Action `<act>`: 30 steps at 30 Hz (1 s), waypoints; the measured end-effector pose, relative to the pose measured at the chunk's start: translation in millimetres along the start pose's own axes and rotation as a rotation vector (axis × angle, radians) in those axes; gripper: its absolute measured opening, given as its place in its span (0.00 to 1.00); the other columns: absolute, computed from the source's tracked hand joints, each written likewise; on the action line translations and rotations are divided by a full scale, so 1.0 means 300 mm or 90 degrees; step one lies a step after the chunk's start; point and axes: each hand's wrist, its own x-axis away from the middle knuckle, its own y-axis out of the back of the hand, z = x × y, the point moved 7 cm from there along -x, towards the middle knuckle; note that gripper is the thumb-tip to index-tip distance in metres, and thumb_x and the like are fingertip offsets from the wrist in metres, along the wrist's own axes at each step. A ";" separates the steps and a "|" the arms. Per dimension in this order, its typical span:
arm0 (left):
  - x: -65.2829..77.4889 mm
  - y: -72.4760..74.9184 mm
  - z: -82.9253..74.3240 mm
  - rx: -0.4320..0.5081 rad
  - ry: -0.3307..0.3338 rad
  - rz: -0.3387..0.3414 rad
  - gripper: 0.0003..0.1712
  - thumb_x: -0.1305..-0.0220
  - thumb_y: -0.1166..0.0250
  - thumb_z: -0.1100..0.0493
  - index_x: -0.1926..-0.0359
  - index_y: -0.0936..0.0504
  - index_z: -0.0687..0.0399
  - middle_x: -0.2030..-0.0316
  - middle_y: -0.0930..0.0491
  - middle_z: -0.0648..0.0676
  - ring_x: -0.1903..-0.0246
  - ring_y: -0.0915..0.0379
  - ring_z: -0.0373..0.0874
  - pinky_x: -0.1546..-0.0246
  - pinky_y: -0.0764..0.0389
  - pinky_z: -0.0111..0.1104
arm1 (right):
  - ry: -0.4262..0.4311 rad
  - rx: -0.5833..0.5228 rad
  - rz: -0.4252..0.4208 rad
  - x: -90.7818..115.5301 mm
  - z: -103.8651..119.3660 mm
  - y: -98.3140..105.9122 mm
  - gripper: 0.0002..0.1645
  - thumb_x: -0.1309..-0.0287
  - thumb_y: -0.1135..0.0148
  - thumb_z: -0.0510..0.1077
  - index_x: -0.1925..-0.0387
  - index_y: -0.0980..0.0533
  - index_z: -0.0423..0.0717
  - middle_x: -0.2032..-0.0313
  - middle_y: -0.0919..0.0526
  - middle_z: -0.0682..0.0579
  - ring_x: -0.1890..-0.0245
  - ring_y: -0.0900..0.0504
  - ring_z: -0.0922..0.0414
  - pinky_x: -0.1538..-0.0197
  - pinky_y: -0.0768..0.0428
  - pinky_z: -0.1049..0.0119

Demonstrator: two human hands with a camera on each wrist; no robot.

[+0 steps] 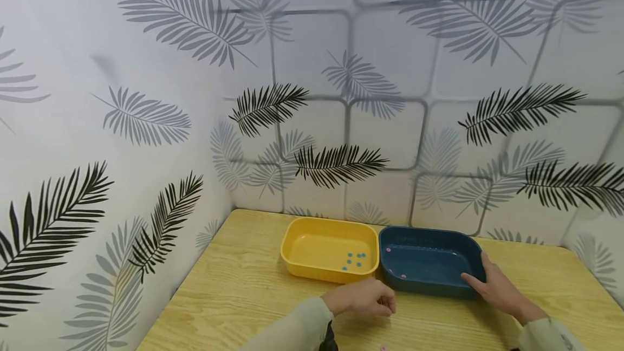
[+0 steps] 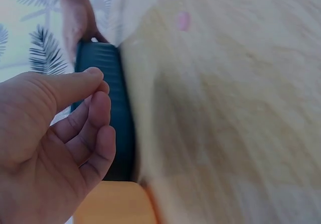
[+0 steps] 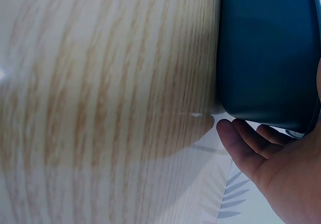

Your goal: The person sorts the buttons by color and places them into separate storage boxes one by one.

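Observation:
My left hand (image 1: 364,298) is over the table in front of the two trays, its fingers curled and its thumb tip against the index finger. No object shows between those tips in the left wrist view. With the thumb over the rim and the fingers (image 3: 246,146) along the outside wall, my right hand (image 1: 499,288) grips the right end of the dark blue tray (image 1: 424,285). Three small pink pieces, one of them a ring (image 1: 388,249), lie in that tray. A pink piece (image 2: 184,21) also lies on the table, near the bottom edge of the head view.
A yellow tray (image 1: 317,272) stands against the blue tray's left side, with several small blue rings (image 1: 349,261) inside. Both trays sit on a wood-grain table (image 1: 234,286). Leaf-patterned walls (image 1: 317,123) rise behind the table and on its left.

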 end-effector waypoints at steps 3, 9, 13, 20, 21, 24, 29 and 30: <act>-0.002 0.025 -0.010 0.046 0.010 -0.005 0.05 0.32 0.41 0.61 0.61 0.19 0.54 0.69 0.22 0.40 0.70 0.29 0.26 0.67 0.28 0.18 | 0.001 0.000 0.000 0.000 0.001 0.001 0.60 0.34 0.48 0.59 0.36 0.72 0.17 0.39 0.61 0.13 0.41 0.55 0.20 0.44 0.46 0.30; -0.010 0.081 -0.030 0.075 0.027 -0.052 0.04 0.33 0.40 0.60 0.62 0.19 0.53 0.72 0.23 0.39 0.72 0.29 0.27 0.69 0.27 0.19 | -0.003 0.002 0.003 -0.001 0.000 0.003 0.61 0.34 0.48 0.60 0.36 0.72 0.18 0.39 0.62 0.13 0.41 0.56 0.20 0.44 0.47 0.30; -0.015 0.122 -0.037 0.117 0.033 -0.094 0.05 0.34 0.40 0.60 0.61 0.19 0.54 0.72 0.23 0.39 0.72 0.28 0.28 0.69 0.26 0.20 | -0.012 0.001 0.010 -0.003 -0.003 0.002 0.61 0.34 0.49 0.61 0.36 0.73 0.19 0.39 0.63 0.13 0.40 0.57 0.20 0.44 0.48 0.30; -0.019 0.169 -0.022 0.220 0.069 -0.169 0.05 0.34 0.39 0.60 0.60 0.18 0.54 0.70 0.21 0.43 0.71 0.25 0.36 0.69 0.24 0.24 | -0.009 0.003 0.003 0.001 -0.002 -0.002 0.61 0.34 0.48 0.60 0.36 0.72 0.17 0.39 0.62 0.13 0.41 0.57 0.20 0.44 0.47 0.30; -0.020 0.173 -0.017 0.239 0.077 -0.177 0.05 0.34 0.39 0.60 0.60 0.18 0.53 0.70 0.21 0.44 0.71 0.24 0.37 0.70 0.24 0.25 | -0.008 0.004 0.002 0.001 -0.003 -0.002 0.61 0.34 0.48 0.60 0.36 0.72 0.17 0.39 0.62 0.13 0.41 0.56 0.20 0.44 0.47 0.30; -0.030 0.184 -0.001 0.273 0.093 -0.198 0.04 0.34 0.39 0.60 0.62 0.18 0.51 0.69 0.20 0.44 0.70 0.23 0.38 0.70 0.23 0.26 | -0.006 0.005 0.001 0.001 -0.004 -0.003 0.61 0.34 0.48 0.60 0.36 0.72 0.17 0.39 0.62 0.13 0.41 0.56 0.20 0.44 0.47 0.30; -0.056 0.206 0.022 0.244 0.101 -0.228 0.03 0.35 0.38 0.60 0.63 0.18 0.50 0.70 0.20 0.42 0.71 0.26 0.32 0.70 0.24 0.25 | -0.001 0.005 -0.003 0.001 -0.002 0.001 0.60 0.34 0.48 0.60 0.36 0.71 0.17 0.39 0.61 0.13 0.41 0.55 0.21 0.44 0.46 0.30; -0.061 0.209 0.026 0.233 0.102 -0.233 0.03 0.35 0.38 0.60 0.63 0.18 0.50 0.71 0.21 0.41 0.71 0.26 0.32 0.69 0.25 0.24 | -0.001 0.005 -0.002 0.001 -0.001 0.001 0.60 0.34 0.48 0.60 0.36 0.71 0.17 0.39 0.61 0.13 0.41 0.55 0.21 0.44 0.46 0.30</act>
